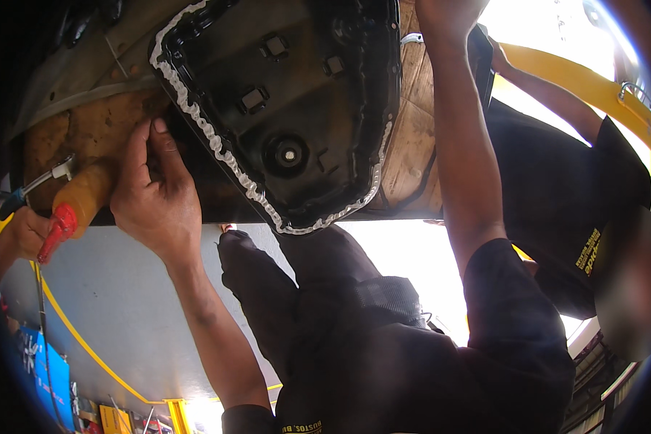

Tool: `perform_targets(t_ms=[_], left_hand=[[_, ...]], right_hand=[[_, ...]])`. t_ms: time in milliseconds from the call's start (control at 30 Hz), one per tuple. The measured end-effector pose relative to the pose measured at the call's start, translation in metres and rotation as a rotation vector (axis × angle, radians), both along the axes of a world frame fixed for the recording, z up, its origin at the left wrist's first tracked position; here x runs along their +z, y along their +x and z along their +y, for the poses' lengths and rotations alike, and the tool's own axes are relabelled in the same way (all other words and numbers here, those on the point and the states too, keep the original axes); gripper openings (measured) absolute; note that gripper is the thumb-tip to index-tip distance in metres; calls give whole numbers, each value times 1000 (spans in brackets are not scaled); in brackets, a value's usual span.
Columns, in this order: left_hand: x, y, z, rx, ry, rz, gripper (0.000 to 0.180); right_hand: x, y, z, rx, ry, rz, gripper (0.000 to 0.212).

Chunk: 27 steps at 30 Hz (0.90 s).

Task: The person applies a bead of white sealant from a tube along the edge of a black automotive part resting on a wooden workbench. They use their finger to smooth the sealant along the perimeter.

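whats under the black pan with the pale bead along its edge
A brown, creased surface shows beside the right edge of the black pan, and seems to continue beneath it. Whatever lies directly under is hidden by the pan itself.

And we've got grey floor [152, 311] with a yellow line [74, 334] running across it, a blue panel [58, 376] and yellow box [114, 419] lower left, a yellow beam [607, 94] upper right!

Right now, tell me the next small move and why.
Probably extend the silver bead farther up the right edge of the black pan: it lines the left edge and bottom, but seems to stop partway up the right.
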<state>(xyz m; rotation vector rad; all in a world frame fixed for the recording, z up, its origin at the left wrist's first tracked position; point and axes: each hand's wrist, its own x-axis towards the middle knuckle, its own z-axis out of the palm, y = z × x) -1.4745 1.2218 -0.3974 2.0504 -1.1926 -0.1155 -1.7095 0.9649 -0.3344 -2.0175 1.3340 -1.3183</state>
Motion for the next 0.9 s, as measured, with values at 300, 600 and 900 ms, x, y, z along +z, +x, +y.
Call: perform_targets(t_ms=[300,600,900], left_hand=[[-2,-1,0,4,-20,4,12],[2,0,-1,-6,20,10,13],[1,4,1,-1,49,7,14]], right_hand=[[-2,-10,8,-11,27,-30,41],[4,-8,19,-24,-6,1,40],[4,-1,25,31,34,-87,41]])
